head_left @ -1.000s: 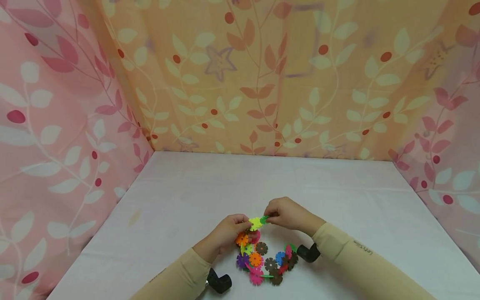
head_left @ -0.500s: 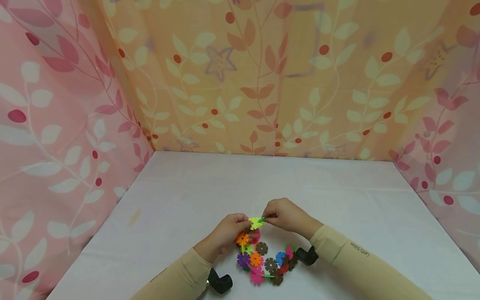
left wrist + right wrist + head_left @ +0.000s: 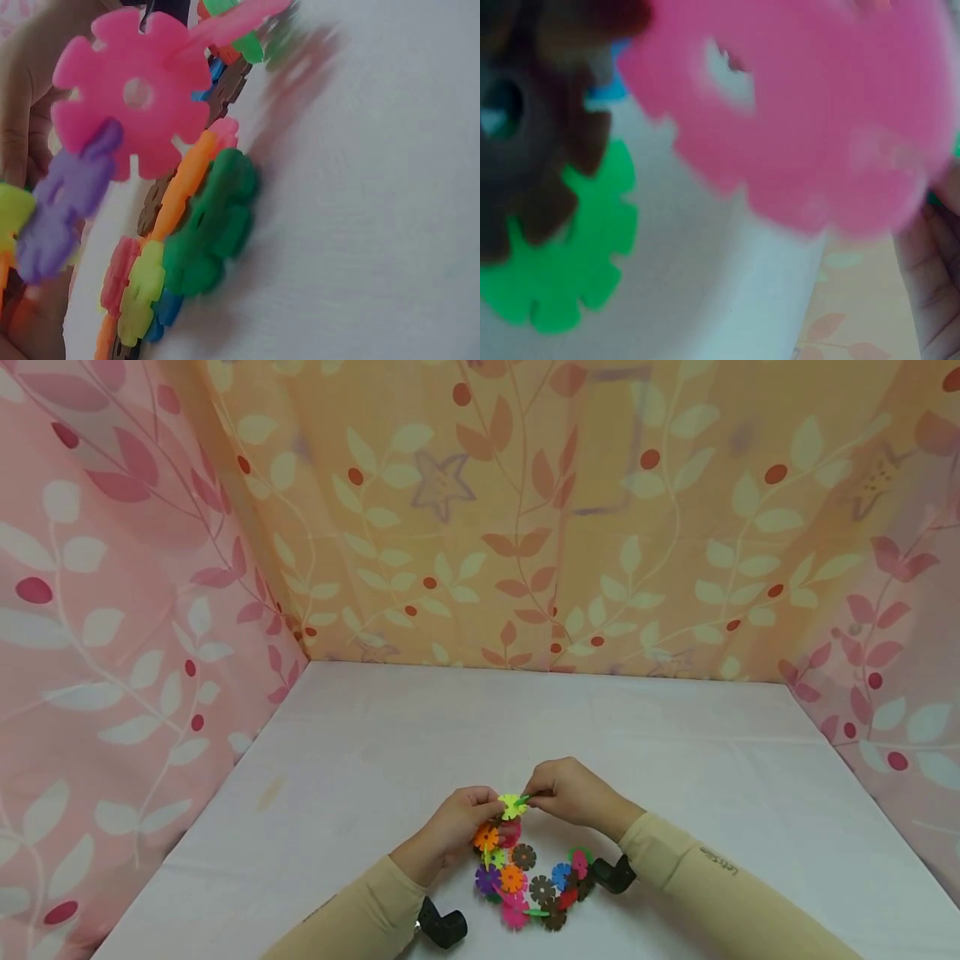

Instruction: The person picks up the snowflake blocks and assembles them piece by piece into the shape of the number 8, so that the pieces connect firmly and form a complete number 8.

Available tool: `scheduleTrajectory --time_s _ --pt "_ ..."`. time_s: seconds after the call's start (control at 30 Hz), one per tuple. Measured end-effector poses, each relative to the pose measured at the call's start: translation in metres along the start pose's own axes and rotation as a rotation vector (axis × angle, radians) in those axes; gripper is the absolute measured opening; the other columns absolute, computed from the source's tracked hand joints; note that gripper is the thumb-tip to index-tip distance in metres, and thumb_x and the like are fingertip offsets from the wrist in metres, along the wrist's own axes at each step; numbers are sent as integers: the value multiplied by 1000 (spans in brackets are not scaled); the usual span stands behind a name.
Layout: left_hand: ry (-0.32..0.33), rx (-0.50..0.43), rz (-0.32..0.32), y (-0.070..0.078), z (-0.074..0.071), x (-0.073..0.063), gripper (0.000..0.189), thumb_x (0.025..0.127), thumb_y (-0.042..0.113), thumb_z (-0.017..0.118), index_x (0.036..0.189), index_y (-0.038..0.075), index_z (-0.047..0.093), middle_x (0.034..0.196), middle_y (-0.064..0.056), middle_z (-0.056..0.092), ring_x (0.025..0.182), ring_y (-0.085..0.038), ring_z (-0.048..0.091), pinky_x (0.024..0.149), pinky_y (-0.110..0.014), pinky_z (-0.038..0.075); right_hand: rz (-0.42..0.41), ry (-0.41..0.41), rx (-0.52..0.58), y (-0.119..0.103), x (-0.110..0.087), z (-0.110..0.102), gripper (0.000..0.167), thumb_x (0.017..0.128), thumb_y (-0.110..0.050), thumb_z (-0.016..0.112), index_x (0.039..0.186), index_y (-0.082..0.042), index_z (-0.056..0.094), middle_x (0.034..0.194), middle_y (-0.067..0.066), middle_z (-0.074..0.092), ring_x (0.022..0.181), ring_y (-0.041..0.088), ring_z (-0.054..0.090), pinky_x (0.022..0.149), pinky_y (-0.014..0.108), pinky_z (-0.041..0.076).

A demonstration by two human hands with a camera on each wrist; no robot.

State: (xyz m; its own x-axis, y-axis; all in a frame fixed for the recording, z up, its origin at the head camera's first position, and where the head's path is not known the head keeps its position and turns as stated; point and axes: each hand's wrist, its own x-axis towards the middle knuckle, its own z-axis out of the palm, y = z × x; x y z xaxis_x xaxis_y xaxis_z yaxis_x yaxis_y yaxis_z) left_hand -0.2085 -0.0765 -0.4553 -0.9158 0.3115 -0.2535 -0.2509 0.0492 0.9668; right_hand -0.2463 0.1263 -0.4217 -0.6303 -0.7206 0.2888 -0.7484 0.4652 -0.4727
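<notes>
My left hand (image 3: 453,827) pinches a yellow notched flower disc (image 3: 511,808), the end of a chain of interlocking discs. Thumb and fingers of my right hand (image 3: 573,789) pinch a green flower disc (image 3: 522,800), seen edge-on against the yellow one's right side; how deep it sits cannot be told. From my left hand the chain curves down and round, with an orange disc (image 3: 512,878), a purple disc (image 3: 487,881) and a blue disc (image 3: 561,877) in it. Close in the left wrist view are a pink disc (image 3: 90,60) and a dark green disc (image 3: 210,232).
Black curved devices (image 3: 442,927) show beside both forearms; the one at right (image 3: 615,874) is near the chain's far end. White cloth covers the table (image 3: 420,718). Patterned curtains (image 3: 525,527) stand at the back and sides.
My right hand has shifted slightly left. The green disc has turned edge-on and come in against the yellow disc. My left hand has barely moved.
</notes>
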Motion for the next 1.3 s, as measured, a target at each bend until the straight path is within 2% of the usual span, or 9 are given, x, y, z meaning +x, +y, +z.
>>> scheduleTrajectory --time_s 0.17,0.37,0.6,0.7,0.83,0.9,1.03,1.17,1.3 --pt "15 3 -4 -1 2 1 20 93 14 52 82 -1 57 85 -12 67 65 -17 60 68 -30 54 -12 37 36 -3 -1 3 4 78 -9 71 76 -12 73 71 -8 62 62 -1 52 57 17 46" --pt "21 4 -12 -1 7 2 19 94 14 51 84 -1 57 87 -13 68 72 -20 64 71 -32 54 -30 5 25 -1 -1 1 6 80 -8 70 78 -13 73 73 -8 62 64 -1 51 58 17 46" --pt "-90 26 0 5 10 3 31 88 24 55 103 -2 64 94 -14 69 88 -25 66 80 -33 51 -61 -94 64 1 -1 -6 12 85 -8 64 89 -14 73 82 -7 64 73 0 55 67 18 49" --pt "-130 53 6 7 9 4 37 87 29 60 107 -2 65 96 -15 68 91 -23 66 81 -33 51 -32 -135 110 1 -2 -7 18 87 -6 61 99 -14 71 91 -7 65 81 1 57 73 18 49" --pt "-127 87 1 6 8 5 36 86 30 63 103 -1 66 93 -15 69 85 -20 66 78 -31 51 55 -191 183 4 -9 -13 27 87 -3 59 112 -13 65 105 -1 63 87 5 59 77 19 49" --pt "-113 106 -10 5 6 4 35 86 31 62 100 0 67 91 -13 69 83 -19 65 77 -30 51 89 -233 171 9 -15 -17 25 86 -3 60 109 -12 64 104 1 62 85 5 58 75 20 49" --pt "-87 150 -17 3 -1 2 34 85 33 63 98 3 67 91 -8 68 84 -19 59 75 -30 48 137 -361 91 21 -30 -25 16 82 -7 65 95 -16 65 91 -4 58 73 7 51 67 22 46" --pt "-69 162 -32 2 -7 1 37 83 36 64 100 3 65 92 -6 67 85 -18 55 73 -29 47 177 -476 96 28 -44 -23 25 76 -3 68 92 -22 64 83 -6 53 71 9 48 63 21 43" --pt "-67 140 -47 2 -10 0 37 84 34 64 102 2 64 94 -6 68 84 -17 57 72 -29 49 215 -533 138 28 -51 -18 35 71 0 70 94 -26 62 85 -6 51 79 10 48 68 22 42"
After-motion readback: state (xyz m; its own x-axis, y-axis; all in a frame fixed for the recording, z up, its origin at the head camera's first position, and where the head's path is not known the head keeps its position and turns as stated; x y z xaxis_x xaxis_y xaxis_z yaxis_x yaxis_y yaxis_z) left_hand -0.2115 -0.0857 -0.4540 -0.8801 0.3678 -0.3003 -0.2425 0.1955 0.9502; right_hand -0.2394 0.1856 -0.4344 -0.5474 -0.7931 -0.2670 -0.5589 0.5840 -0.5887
